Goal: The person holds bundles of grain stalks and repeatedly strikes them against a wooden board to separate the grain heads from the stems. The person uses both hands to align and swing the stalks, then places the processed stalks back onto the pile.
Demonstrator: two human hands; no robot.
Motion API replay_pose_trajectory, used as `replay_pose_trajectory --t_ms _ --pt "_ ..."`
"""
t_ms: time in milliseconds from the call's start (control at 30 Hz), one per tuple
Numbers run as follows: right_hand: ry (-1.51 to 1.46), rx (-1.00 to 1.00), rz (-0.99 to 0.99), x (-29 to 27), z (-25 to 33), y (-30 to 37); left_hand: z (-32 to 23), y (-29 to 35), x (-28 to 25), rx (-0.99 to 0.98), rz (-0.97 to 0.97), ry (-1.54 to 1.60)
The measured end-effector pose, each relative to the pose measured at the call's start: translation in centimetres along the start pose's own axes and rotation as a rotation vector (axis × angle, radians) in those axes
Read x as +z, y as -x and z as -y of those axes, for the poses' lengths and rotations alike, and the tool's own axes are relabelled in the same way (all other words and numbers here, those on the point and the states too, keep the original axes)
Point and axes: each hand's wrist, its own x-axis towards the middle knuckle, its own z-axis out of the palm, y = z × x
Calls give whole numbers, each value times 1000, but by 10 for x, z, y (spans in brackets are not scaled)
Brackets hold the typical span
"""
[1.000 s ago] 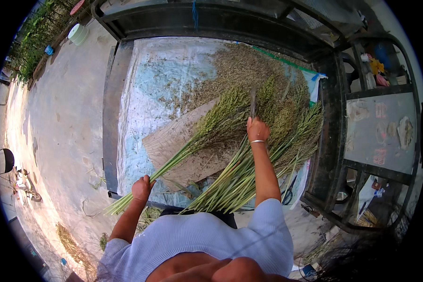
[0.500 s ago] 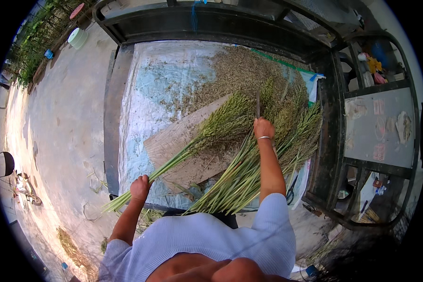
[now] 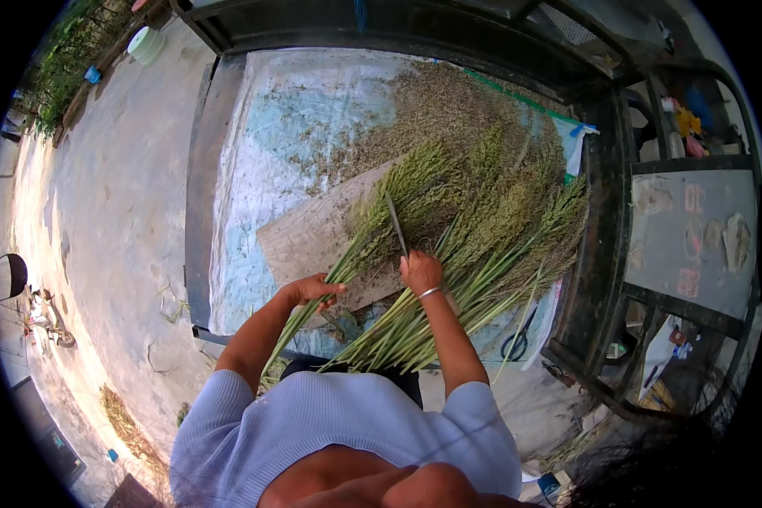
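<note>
In my left hand (image 3: 311, 290) are the stems of a bunch of green grain stalks (image 3: 345, 264), gripped below the seed heads. The heads (image 3: 411, 173) fan out over a wooden board (image 3: 309, 227). My right hand (image 3: 421, 272), with a light bracelet at the wrist, is closed round the handle of a knife. Its narrow blade (image 3: 396, 225) points up and left, against or just over the seed heads of the held bunch. A larger heap of cut stalks (image 3: 457, 292) lies under and beside my right forearm, heads toward the far right.
Loose seed (image 3: 449, 102) covers the far part of a white-blue sheet (image 3: 262, 127) in a dark metal cart bed (image 3: 597, 220). Scissors (image 3: 516, 340) lie at the near right edge. A barred metal frame (image 3: 694, 161) rises on the right; concrete ground (image 3: 127, 169) stretches left.
My left hand has slid up and right along the stalks, nearer the seed heads. My right hand has brought the knife left and nearer me, from over the heap to the held bunch.
</note>
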Motion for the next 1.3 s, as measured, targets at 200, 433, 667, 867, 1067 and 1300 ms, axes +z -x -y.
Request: replay_pose_trajectory --t_ms 200,433,667,867,1067,1300 --pt "-34 -362 -21 -64 51 -4 9 -20 26 272 -880 -1106" --pt "325 -10 140 -32 -88 -66 -1 22 0 117 -999 -1285" --pt "394 179 -45 -69 -87 -69 16 23 -13 102 -990 -1223" --pt "76 -366 -27 -16 40 -39 -6 35 3 32 -959 -1234" --pt "363 63 118 -24 -77 -84 -12 27 7 107 -927 -1195" --pt "110 -291 -183 -36 27 -38 -8 20 15 81 -943 -1168"
